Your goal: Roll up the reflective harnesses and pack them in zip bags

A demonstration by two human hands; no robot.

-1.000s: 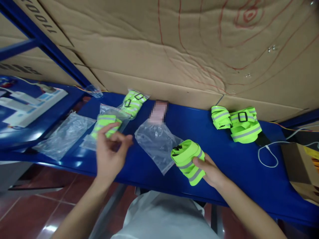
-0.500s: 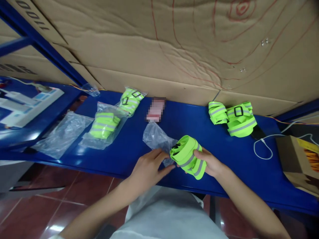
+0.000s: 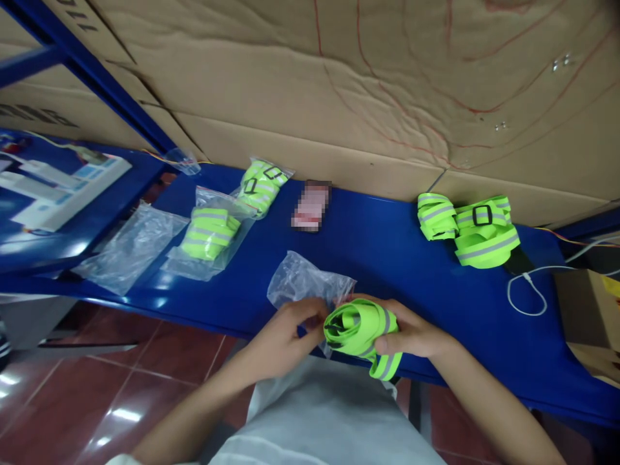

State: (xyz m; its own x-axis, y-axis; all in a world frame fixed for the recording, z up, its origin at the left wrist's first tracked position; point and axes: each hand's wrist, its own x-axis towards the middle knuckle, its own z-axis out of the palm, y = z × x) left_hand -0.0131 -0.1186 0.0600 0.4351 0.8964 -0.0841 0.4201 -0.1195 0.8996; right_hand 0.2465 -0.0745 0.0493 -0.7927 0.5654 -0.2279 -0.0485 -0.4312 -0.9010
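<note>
My right hand (image 3: pixel 414 329) is wrapped round a coiled neon-yellow reflective strap (image 3: pixel 359 326) with grey stripes, low over the front of the table. A short loop of the strap hangs below the fingers. My left hand (image 3: pixel 285 336) is closed at the coil's left side, thumb and forefinger curled together on a clear plastic bag (image 3: pixel 310 281). The bag spreads out behind both hands, and its reddish-edged mouth is partly hidden by the coil. The left fingertips are partly hidden too.
Bagged yellow straps (image 3: pixel 209 236) and another packed bag (image 3: pixel 261 187) lie left, beside a flat plastic bag (image 3: pixel 133 248). Loose coiled straps (image 3: pixel 487 236) sit at the back right, near a white cable (image 3: pixel 527 278) and a cardboard box (image 3: pixel 586 316). A pixelated item (image 3: pixel 311 206) lies at the back.
The coiled strap has come down towards me and turned, its spiral end now showing, with a loop hanging loose. My left hand has closed at the bag. The view has shifted slightly.
</note>
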